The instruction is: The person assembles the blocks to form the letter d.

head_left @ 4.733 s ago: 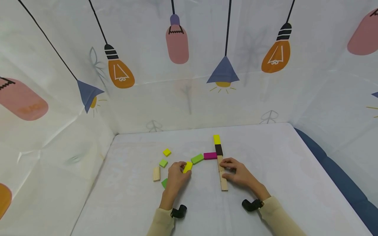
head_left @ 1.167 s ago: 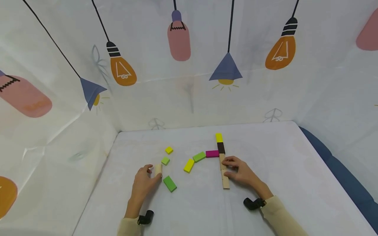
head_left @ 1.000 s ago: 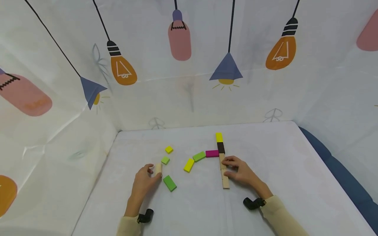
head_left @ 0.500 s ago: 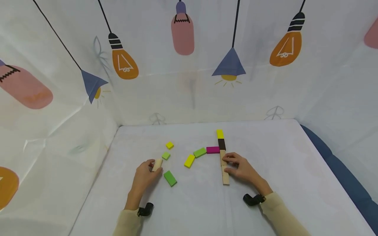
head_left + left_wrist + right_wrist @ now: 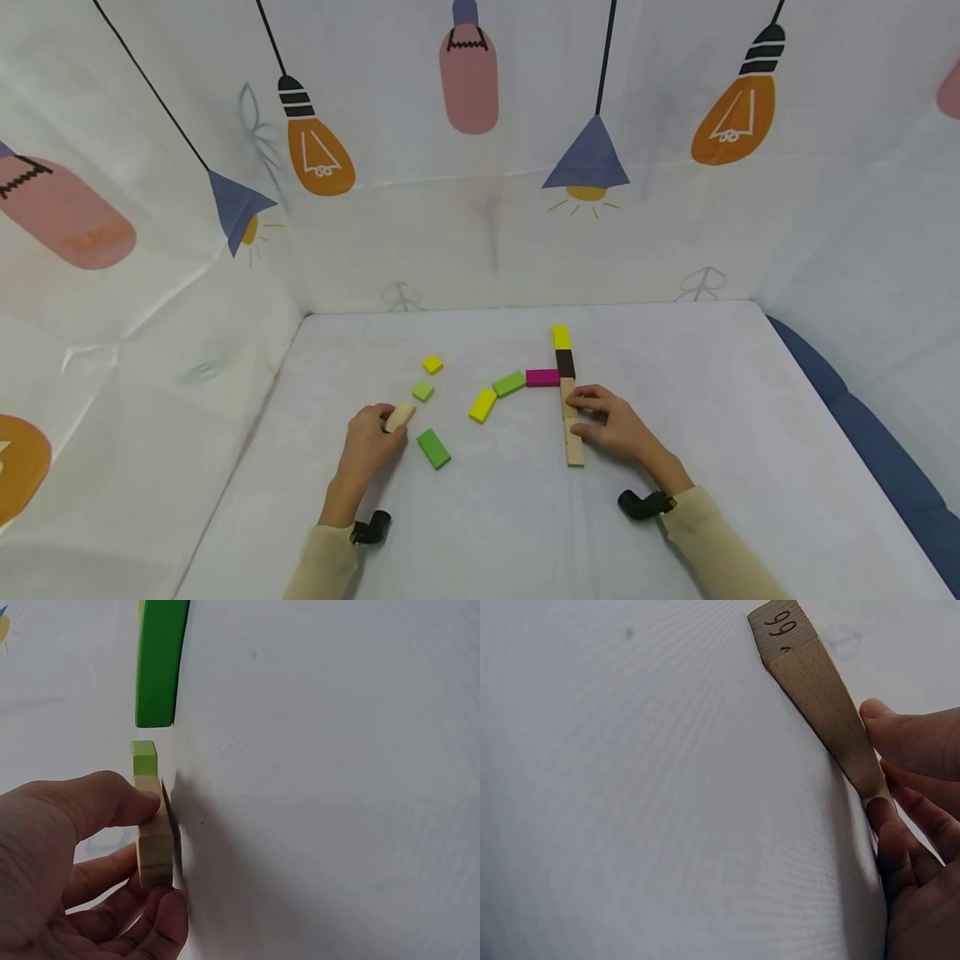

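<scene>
Between the thumb and fingers of my left hand [image 5: 369, 442] is a plain wooden block [image 5: 400, 417], held tilted; the left wrist view shows the thumb on one side of this wooden block [image 5: 156, 844]. My right hand [image 5: 621, 429] rests its thumb and fingertips along the right side of two plain wooden blocks, the far one [image 5: 566, 408] and the near one [image 5: 575, 452]. The right wrist view shows a wooden block [image 5: 821, 705] engraved "66". Beyond them lie a dark brown block [image 5: 565, 363] and a yellow block [image 5: 561, 337] in line. A magenta block [image 5: 543, 378] branches left.
Light green [image 5: 509, 384] and yellow [image 5: 483, 405] blocks curve on from the magenta one. Loose on the white table [image 5: 480, 533] lie a green block [image 5: 433, 449], a small light green block [image 5: 423, 391] and a small yellow block [image 5: 432, 364]. A printed curtain [image 5: 390, 250] stands behind.
My left hand has let go of the yellow block beside the light green one, moved left and taken the plain wooden block, now turned clockwise. My right hand stays at the column.
</scene>
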